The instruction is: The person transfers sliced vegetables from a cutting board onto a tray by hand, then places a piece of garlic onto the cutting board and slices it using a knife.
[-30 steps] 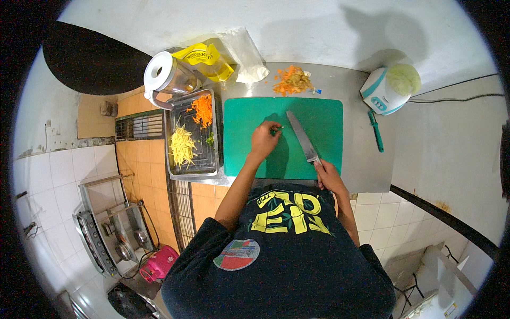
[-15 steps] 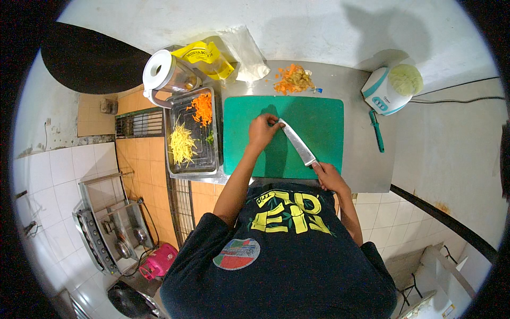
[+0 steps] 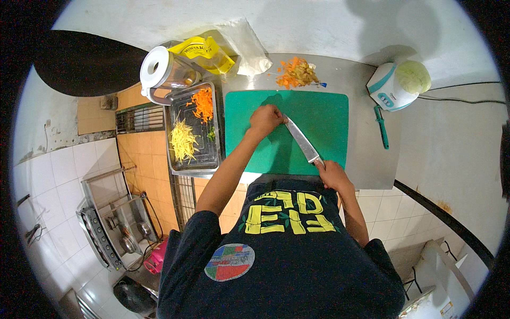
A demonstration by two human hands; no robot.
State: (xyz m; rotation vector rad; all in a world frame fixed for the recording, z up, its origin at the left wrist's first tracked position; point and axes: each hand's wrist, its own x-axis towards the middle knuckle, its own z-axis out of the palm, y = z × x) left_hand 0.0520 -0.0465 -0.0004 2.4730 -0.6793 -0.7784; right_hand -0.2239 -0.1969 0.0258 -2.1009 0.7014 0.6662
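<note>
One knife (image 3: 302,138) slants over one green cutting board (image 3: 326,114), the right hand (image 3: 331,174) gripping its near end. The left hand (image 3: 266,120) curls at its tip; whether it pinches anything, I cannot tell. One tray (image 3: 207,153) holds three piles: orange shreds (image 3: 202,105), yellow shreds (image 3: 183,140), green bits (image 3: 211,133).

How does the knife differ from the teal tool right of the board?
The knife is held in the right hand; the teal tool lies unheld on the metal table. The knife is longer and mostly silver; the teal tool is shorter and teal. Both are narrow.
</note>
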